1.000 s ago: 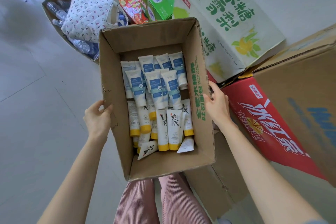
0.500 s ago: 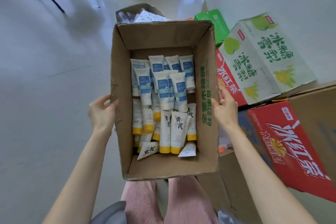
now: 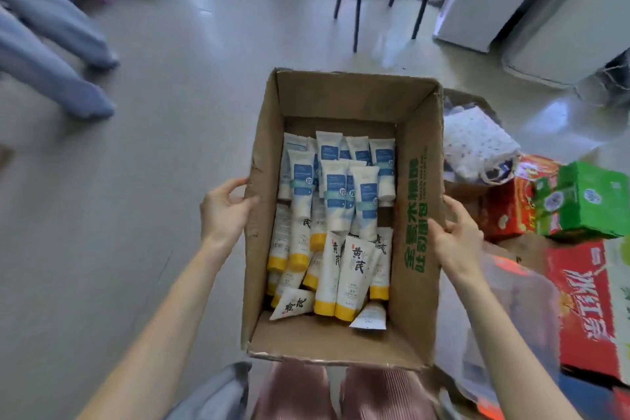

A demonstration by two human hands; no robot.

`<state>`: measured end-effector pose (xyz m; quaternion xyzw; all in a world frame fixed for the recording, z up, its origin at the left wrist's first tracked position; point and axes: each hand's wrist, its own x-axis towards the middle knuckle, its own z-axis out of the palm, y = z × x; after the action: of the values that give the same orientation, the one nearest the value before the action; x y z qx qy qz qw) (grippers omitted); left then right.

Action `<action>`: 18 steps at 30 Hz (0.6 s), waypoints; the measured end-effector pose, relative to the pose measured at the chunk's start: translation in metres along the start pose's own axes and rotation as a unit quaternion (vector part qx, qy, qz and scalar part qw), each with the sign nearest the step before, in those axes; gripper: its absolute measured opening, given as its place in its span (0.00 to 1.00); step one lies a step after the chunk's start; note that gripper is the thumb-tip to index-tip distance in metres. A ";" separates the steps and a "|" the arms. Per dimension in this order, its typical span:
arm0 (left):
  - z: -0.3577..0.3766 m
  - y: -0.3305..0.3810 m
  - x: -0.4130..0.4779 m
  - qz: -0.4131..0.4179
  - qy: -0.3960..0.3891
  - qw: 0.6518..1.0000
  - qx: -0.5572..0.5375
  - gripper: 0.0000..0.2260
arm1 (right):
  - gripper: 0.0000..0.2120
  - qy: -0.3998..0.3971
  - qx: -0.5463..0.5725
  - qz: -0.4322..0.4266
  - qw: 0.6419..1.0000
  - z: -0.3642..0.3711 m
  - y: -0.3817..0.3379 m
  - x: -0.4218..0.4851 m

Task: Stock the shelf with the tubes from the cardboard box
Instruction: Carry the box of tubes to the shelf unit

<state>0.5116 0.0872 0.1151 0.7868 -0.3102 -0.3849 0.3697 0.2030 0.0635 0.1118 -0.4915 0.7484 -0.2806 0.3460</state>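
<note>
An open cardboard box (image 3: pixel 419 225) is held up off the floor in front of me. My left hand (image 3: pixel 223 211) grips its left wall, thumb over the rim. My right hand (image 3: pixel 455 239) grips the right wall the same way. Inside lie several white tubes with blue labels (image 3: pixel 335 194) toward the far end. Several white tubes with yellow caps (image 3: pixel 353 276) lie nearer me. No shelf is in view.
Red cartons (image 3: pixel 586 307), a green carton (image 3: pixel 579 204) and a box with a patterned cloth bag (image 3: pixel 477 143) crowd the floor at right. A black-legged stool (image 3: pixel 354 3) and white cabinets (image 3: pixel 504 0) stand ahead. Another person's legs (image 3: pixel 51 54) are at far left.
I have turned left with the box in both hands. The cartons slid to the right of the view, and the stool, cabinets and another person's legs came into sight.
</note>
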 end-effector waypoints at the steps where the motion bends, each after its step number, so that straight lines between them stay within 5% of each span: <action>1: -0.019 -0.009 -0.001 -0.008 0.022 1.000 -0.007 0.19 | 0.22 -0.016 -0.011 -0.015 1.000 0.015 -0.012 -0.002; 9: -0.150 -0.089 -0.022 -0.105 0.195 0.971 -0.091 0.21 | 0.19 -0.219 -0.041 -0.141 0.965 0.141 -0.109 -0.024; 18: -0.271 -0.166 -0.033 -0.208 0.364 0.893 -0.166 0.20 | 0.20 -0.402 -0.076 -0.215 0.887 0.322 -0.214 -0.076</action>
<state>0.7548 0.2942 0.1076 0.8455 0.0851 -0.1857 0.4933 0.5952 0.0312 0.0983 -0.7356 0.4405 -0.0685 0.5100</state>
